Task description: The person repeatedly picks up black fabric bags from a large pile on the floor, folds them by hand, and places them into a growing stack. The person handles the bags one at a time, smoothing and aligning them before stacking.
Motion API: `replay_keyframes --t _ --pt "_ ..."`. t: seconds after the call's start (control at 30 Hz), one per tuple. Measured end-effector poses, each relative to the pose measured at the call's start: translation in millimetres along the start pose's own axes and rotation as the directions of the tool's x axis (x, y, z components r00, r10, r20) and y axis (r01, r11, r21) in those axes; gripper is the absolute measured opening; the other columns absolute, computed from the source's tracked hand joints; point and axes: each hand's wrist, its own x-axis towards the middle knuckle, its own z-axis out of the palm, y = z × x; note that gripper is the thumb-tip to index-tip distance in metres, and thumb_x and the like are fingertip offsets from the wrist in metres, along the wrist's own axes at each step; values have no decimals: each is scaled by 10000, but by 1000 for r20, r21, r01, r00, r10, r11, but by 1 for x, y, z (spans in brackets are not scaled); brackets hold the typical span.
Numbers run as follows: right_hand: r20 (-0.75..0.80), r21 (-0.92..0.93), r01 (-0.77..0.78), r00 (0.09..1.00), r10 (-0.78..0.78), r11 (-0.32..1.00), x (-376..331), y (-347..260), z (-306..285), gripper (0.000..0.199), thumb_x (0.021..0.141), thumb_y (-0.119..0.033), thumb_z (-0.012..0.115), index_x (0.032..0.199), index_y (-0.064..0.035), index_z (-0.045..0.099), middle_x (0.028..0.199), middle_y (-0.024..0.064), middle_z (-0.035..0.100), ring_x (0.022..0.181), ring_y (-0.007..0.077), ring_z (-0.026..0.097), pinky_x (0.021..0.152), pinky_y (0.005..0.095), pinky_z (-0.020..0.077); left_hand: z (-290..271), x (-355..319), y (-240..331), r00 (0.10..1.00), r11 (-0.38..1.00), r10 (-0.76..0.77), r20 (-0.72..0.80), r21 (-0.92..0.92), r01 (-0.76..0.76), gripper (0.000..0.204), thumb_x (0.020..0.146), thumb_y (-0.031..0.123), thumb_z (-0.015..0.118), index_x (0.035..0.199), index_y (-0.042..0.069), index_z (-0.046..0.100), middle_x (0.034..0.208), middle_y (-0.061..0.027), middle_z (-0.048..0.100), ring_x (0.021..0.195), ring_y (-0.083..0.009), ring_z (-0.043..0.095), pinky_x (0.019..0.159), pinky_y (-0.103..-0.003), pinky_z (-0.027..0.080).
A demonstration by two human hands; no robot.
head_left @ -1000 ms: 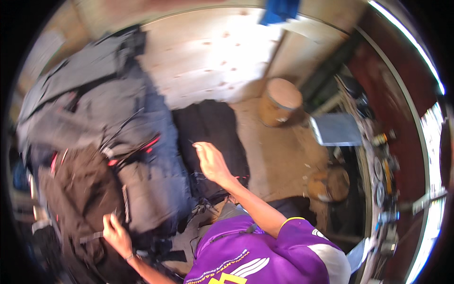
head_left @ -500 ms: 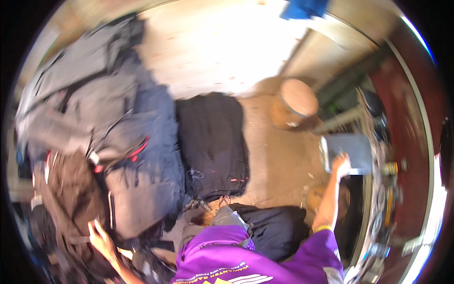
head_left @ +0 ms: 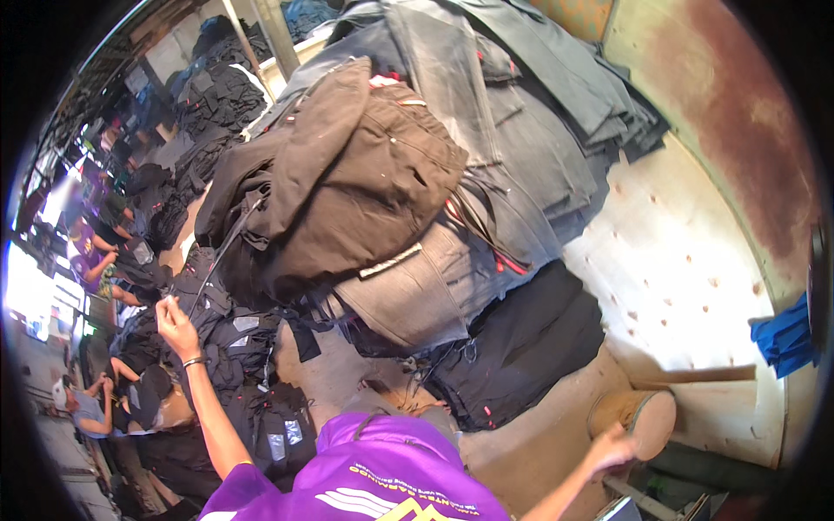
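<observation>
My left hand [head_left: 176, 326] is raised at the left, fingers pinched around the end of a thin dark cord [head_left: 217, 265]. The cord stretches up to a bunched brown garment [head_left: 382, 161], which lies on a large heap of grey garments [head_left: 539, 156]. At the lower right my right hand [head_left: 612, 449] is smeared by motion, so its fingers are unclear. It appears in front of a round wooden stool [head_left: 651, 425], and I cannot tell whether it touches it.
Flat black cloth [head_left: 521, 347] lies on the floor beside the heap. Dark garments with pale labels [head_left: 252, 347] are piled at the left. Several people work farther left, one seated in a white cap [head_left: 87, 408]. A bright pale board [head_left: 678, 269] stands at the right.
The view has swung left, bringing the brown garment to the middle and other people into sight. My right hand has left the grey flat panel it was on. A cord now runs taut from my left hand.
</observation>
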Motion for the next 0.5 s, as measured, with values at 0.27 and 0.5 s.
replay_keyframes --t 0.27,0.5 --pt "75 975 114 643 -762 192 -104 -472 -69 324 952 -200 705 1225 -27 679 1248 158 682 1203 312 626 1047 402 473 1 -82 -169 660 467 -744 98 -631 620 180 1022 230 586 902 99 560 609 70 336 456 -39 334 364 -240 288" --pt "524 810 -529 461 -716 252 -139 -711 -156 554 957 -316 729 1316 77 574 1109 170 704 912 176 694 762 318 589 80 -175 -122 694 697 -647 317 -123 706 558 1031 414 568 1428 35 467 1415 -164 524 1244 -266 549 946 -408 517"
